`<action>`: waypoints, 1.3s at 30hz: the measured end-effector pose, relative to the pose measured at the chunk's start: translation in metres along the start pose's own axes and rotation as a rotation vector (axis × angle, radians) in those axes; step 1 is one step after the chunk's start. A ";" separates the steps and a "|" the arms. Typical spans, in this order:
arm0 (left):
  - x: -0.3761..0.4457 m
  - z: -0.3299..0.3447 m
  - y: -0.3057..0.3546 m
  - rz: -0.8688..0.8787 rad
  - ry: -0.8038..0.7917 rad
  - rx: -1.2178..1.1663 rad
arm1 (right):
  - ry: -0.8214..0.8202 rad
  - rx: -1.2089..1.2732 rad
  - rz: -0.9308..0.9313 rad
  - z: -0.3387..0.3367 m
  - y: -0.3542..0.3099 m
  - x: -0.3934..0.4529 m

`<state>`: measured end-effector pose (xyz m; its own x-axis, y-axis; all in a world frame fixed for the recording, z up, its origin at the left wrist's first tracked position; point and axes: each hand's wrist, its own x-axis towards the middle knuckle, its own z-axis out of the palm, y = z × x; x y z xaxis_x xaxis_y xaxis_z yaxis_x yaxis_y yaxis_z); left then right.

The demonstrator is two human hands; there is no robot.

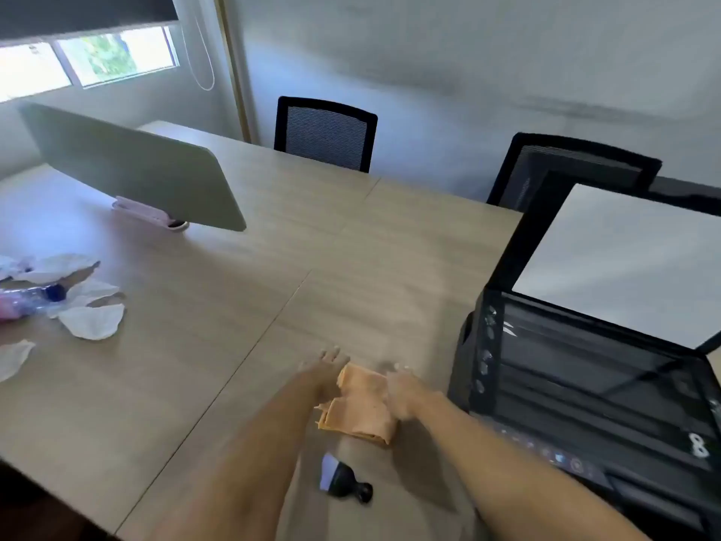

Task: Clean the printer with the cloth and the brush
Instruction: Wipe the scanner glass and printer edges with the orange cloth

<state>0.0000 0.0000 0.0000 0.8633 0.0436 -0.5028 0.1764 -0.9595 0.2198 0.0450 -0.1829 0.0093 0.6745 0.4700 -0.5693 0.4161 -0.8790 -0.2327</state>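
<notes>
A folded orange cloth [361, 404] lies on the wooden table [234, 306], just left of the black printer [585, 384]. The printer's scanner lid [624, 259] stands raised, showing its white underside and the dark glass. My left hand [325, 369] rests on the cloth's left edge with fingers stretched flat. My right hand [402, 388] presses on the cloth's right side; motion blur hides whether it grips the cloth. A small black brush [343, 480] with pale bristles lies on the table between my forearms, nearer to me than the cloth.
Crumpled white tissues [91, 322] and a plastic bottle [35, 298] lie at the table's left. A green desk divider [132, 165] stands on the table farther back. Two black mesh chairs [325, 132] stand behind the table's far edge.
</notes>
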 end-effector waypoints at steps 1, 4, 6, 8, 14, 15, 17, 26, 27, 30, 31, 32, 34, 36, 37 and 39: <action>0.002 0.009 0.000 0.015 -0.023 0.023 | -0.028 0.012 0.031 0.009 0.000 0.003; 0.000 0.030 0.004 0.013 -0.055 0.058 | -0.037 0.008 0.076 0.028 -0.002 0.002; 0.001 0.036 0.006 0.026 -0.031 0.058 | -0.038 -0.055 0.085 0.039 -0.002 0.004; 0.003 0.041 0.000 0.053 0.045 0.042 | 0.024 -0.130 0.101 0.046 -0.004 0.002; -0.007 0.057 -0.007 0.152 0.241 -0.245 | 0.275 -0.178 0.023 0.064 -0.013 -0.013; -0.008 0.057 -0.006 0.173 0.230 -0.261 | 0.263 -0.144 0.029 0.063 -0.013 -0.018; -0.009 0.049 -0.009 0.198 0.122 -0.321 | 0.254 -0.012 0.028 0.060 -0.016 -0.025; -0.050 -0.025 0.043 0.281 0.184 -1.173 | 0.449 1.177 -0.053 -0.031 -0.006 -0.106; -0.054 -0.033 0.056 0.293 0.216 -1.205 | 0.460 1.293 -0.092 -0.044 0.003 -0.118; -0.058 -0.038 0.093 0.263 0.239 -1.284 | 0.525 1.500 -0.144 -0.078 0.037 -0.153; -0.060 -0.035 0.103 0.234 0.231 -1.279 | 0.584 1.509 -0.136 -0.091 0.048 -0.161; -0.061 -0.031 0.113 0.219 0.222 -1.247 | 0.677 1.489 -0.117 -0.104 0.061 -0.167; -0.061 -0.015 0.127 0.201 0.179 -1.081 | 0.920 1.363 -0.028 -0.126 0.083 -0.171; -0.061 0.002 0.138 0.211 0.083 -0.951 | 1.103 1.079 0.060 -0.141 0.103 -0.164; -0.060 0.009 0.143 0.221 0.039 -0.920 | 1.096 0.887 0.073 -0.144 0.111 -0.156; -0.061 0.018 0.154 0.261 -0.021 -0.894 | 0.842 0.529 0.071 -0.143 0.123 -0.134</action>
<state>-0.0344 -0.1551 0.0491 0.9197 -0.1566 -0.3601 0.2845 -0.3666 0.8858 0.0931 -0.3427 0.1694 0.9851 0.1383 0.1020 0.1711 -0.7331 -0.6583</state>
